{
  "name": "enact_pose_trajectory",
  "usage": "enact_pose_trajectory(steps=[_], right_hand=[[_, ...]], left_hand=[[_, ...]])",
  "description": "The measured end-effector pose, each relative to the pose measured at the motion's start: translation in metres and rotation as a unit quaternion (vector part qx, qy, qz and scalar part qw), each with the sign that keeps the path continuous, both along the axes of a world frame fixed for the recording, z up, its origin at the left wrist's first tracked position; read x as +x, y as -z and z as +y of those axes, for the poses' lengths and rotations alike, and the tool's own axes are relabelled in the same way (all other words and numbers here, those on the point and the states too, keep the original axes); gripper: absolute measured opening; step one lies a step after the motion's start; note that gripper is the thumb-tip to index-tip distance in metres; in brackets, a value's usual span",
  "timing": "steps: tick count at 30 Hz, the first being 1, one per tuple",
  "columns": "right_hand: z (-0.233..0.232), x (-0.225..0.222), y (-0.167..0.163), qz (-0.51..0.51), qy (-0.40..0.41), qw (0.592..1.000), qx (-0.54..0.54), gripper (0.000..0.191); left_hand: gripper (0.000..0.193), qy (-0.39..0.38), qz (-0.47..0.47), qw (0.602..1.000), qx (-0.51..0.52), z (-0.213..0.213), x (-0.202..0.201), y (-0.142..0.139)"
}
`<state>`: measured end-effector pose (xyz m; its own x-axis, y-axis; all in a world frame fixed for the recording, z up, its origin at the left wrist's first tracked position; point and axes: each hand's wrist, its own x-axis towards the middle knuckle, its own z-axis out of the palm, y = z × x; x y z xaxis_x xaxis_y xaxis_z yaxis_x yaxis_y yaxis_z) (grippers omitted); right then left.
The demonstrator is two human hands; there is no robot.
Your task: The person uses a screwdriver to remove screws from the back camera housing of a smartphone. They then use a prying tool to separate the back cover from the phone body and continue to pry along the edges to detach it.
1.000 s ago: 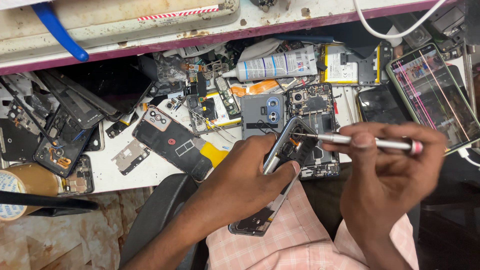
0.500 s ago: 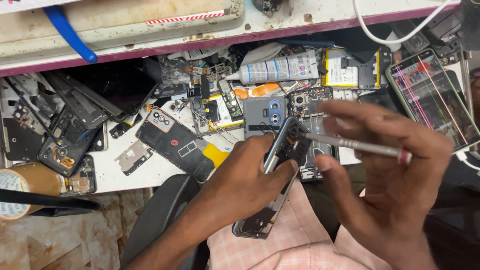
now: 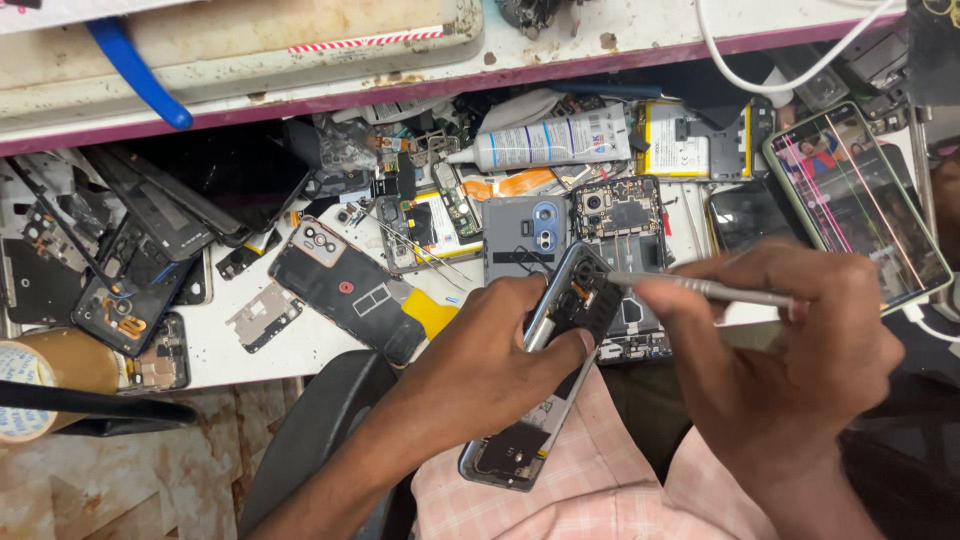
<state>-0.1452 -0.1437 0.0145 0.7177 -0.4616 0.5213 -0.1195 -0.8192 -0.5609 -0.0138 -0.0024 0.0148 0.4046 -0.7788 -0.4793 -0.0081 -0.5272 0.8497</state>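
My left hand (image 3: 490,360) grips an opened phone (image 3: 545,380) with a silver frame, held tilted over my lap in a pink checked cloth. My right hand (image 3: 790,350) holds a thin metal screwdriver (image 3: 700,291) whose tip points left and touches the phone's upper end, near its camera area. The phone's inner boards show, and its lower end sticks out below my left palm.
The white bench (image 3: 230,355) is strewn with phone parts: a grey back cover (image 3: 525,235), an open phone body (image 3: 620,215), a glue tube (image 3: 550,145), a battery (image 3: 690,140), a lit cracked phone (image 3: 860,200), black frames (image 3: 130,260), a tape roll (image 3: 40,385).
My right hand has slid down and left with the screwdriver, bringing its tip onto the phone's top. The left hand holds the phone much as before.
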Motion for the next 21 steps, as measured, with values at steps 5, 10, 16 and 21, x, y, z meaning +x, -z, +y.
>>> enact_pose_trajectory(steps=[5,10,16,21], right_hand=[[0.007,-0.002,-0.009,0.02,-0.064,0.994,0.083,0.044],[0.006,0.0,-0.008,0.041,-0.002,0.999,-0.027,0.057],[0.008,-0.002,-0.004,-0.02,-0.126,0.971,0.203,0.037],[0.013,0.0,0.004,-0.022,-0.072,0.988,0.138,0.04]], left_hand=[[0.023,-0.004,0.007,1.0,-0.001,0.0,0.001,0.0],[0.024,-0.004,-0.011,1.0,0.013,0.001,0.0,0.002],[0.024,-0.009,-0.003,1.0,-0.024,0.001,0.002,0.008],[0.025,-0.014,0.01,0.999,0.04,0.001,0.002,0.01]])
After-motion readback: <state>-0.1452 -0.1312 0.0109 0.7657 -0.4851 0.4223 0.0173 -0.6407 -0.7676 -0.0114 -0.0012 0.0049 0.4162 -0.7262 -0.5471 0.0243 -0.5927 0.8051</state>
